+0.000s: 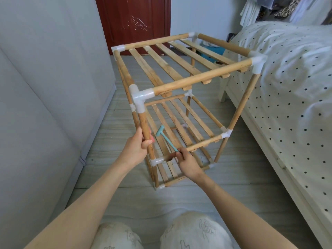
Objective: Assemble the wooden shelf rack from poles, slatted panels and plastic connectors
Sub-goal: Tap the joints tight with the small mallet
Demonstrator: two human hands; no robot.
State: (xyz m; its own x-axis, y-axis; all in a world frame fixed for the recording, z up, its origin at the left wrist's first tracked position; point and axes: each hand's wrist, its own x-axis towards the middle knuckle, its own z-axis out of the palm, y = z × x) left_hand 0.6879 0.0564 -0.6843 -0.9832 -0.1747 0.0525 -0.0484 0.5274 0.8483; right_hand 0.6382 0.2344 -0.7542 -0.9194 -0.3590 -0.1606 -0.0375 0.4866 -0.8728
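The wooden shelf rack (203, 76) stands upright on the floor in front of me, with three slatted tiers joined by white plastic connectors (139, 97). My left hand (138, 148) grips the near left upright pole (146, 130) between the top and middle tiers. My right hand (188, 163) pinches the handle of a small teal plastic hammer (164, 138), whose head points up and left inside the frame. Just below the hammer sits the middle tier's near left connector (156, 161).
A bed (287, 87) with a dotted white cover runs along the right, close to the rack. A grey wardrobe wall (45, 87) is on the left and a dark red door (133, 20) stands behind. My knees (161, 234) are at the bottom edge.
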